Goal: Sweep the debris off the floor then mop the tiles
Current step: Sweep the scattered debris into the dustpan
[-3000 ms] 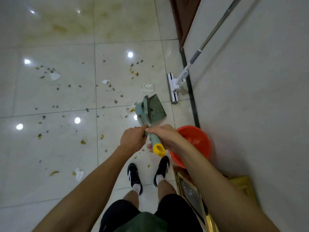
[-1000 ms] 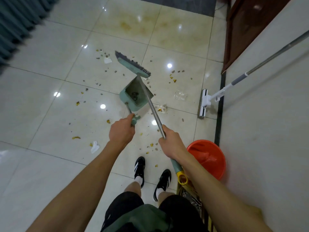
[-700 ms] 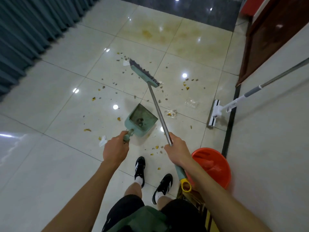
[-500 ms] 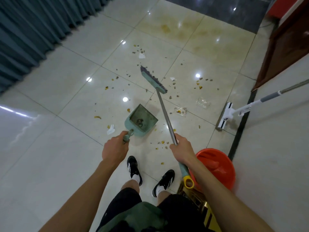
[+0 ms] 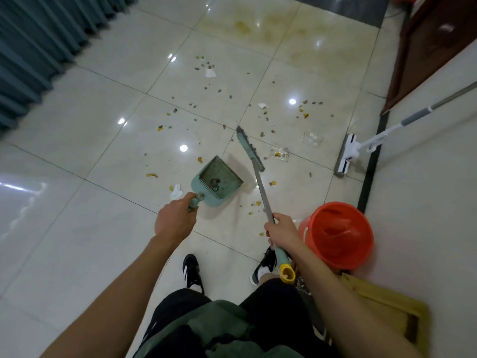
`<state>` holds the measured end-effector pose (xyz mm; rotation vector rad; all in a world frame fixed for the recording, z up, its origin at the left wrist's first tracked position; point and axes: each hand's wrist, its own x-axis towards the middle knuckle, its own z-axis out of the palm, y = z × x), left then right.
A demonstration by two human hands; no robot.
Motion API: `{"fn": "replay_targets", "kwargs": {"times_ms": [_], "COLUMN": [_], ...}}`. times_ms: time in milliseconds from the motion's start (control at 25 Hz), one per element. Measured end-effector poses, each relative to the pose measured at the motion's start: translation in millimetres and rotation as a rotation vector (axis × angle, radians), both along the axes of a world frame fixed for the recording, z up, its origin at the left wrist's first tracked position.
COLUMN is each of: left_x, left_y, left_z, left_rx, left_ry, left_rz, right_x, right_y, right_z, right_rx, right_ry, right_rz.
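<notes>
- The tiled floor [image 5: 77, 241] is glossy and pale, with yellowish stains at the far end.
- A teal curtain [image 5: 38, 47] hangs along the left edge.
- An orange bucket [image 5: 338, 236] stands by the right wall, just beside the right forearm.
- The mop [image 5: 361, 148] leans on that wall, its flat head on the floor.
- The broom [image 5: 251, 151] reaches forward, its head near the scattered debris [image 5: 263, 112].
- The dustpan [image 5: 219, 180] is tilted just left of the broom's shaft, with a little dirt inside.
- The right hand [image 5: 282, 232] is clenched around the broom shaft.
- The left hand [image 5: 175, 220] is wrapped around the dustpan's handle.
- White paper scraps [image 5: 176, 191] lie just left of the dustpan.
</notes>
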<state>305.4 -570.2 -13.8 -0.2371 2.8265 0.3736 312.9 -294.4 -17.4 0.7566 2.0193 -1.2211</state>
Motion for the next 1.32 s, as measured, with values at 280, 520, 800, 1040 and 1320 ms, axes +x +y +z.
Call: {"fn": "replay_targets", "kwargs": {"times_ms": [280,520,800,1040,1320], "left_x": [17,36,59,60,43], "left_y": [-70,-86,-93,-114,-137], "left_z": [-9,-17,-19,-28,-36], "left_rx": [0.073,0.097,0.072,0.013,0.053], "left_ry": [-0.012,-0.028,-0.059,-0.125,-0.233], "left_rz": [-0.239,-0.383,-0.398,-0.431,-0.338], "right_x": [91,156,196,199,147], "right_y": [-66,-80,-86,-97,-121], "right_z": [-14,-22,-58,-78,-98], "right_rx": [-0.028,-0.103,-0.243,-0.339,-0.299], "right_ry": [-0.076,-0.157,-0.253,-0.371,-0.389], "right_rz": [-0.419,-0.679,-0.952,-0.968,-1.014]}}
